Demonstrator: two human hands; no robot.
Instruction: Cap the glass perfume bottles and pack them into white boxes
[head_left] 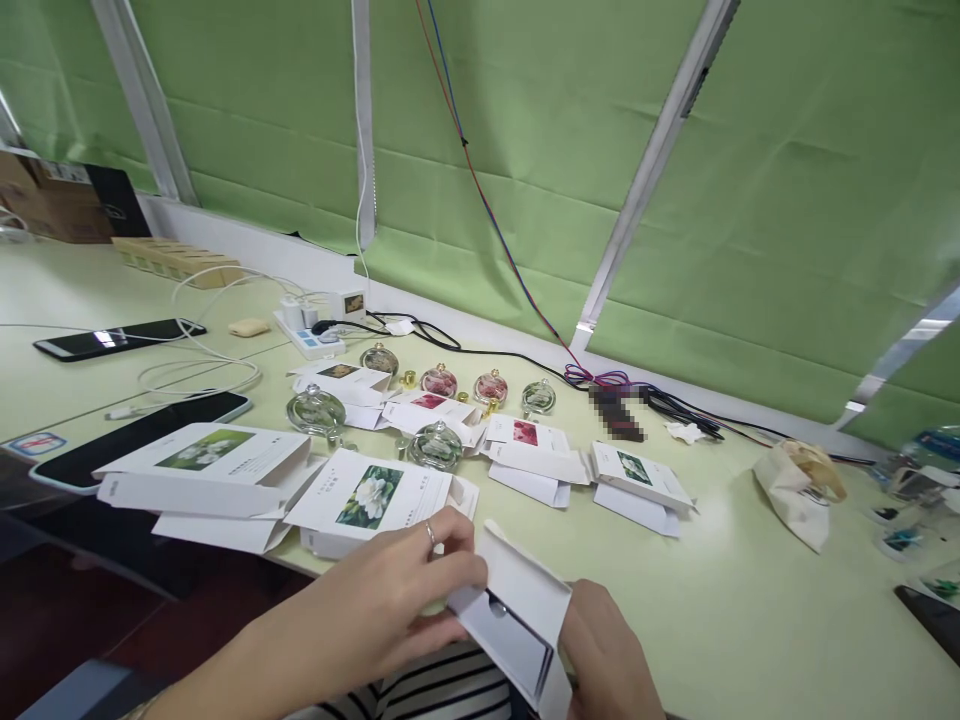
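An opened white cardboard box (517,640) is held over my lap at the table's front edge, its flap raised and a white insert visible inside. My left hand (427,580), with a ring on one finger, pinches the box's near left edge. Around its right side curls my right hand (607,650), the fingers partly hidden behind the cardboard. Just beyond my left hand lies a white box with a white flower picture (371,495). Behind that stand round glass bottles, among them a green-patterned bottle (435,446) and a red-patterned bottle (491,387).
More opened white boxes (637,475) lie across the table. At left are two phones (120,338), looped white cable and a power strip (307,335). A cloth pouch (799,495) and clear containers (915,520) sit at right. Green blinds (480,150) hang behind.
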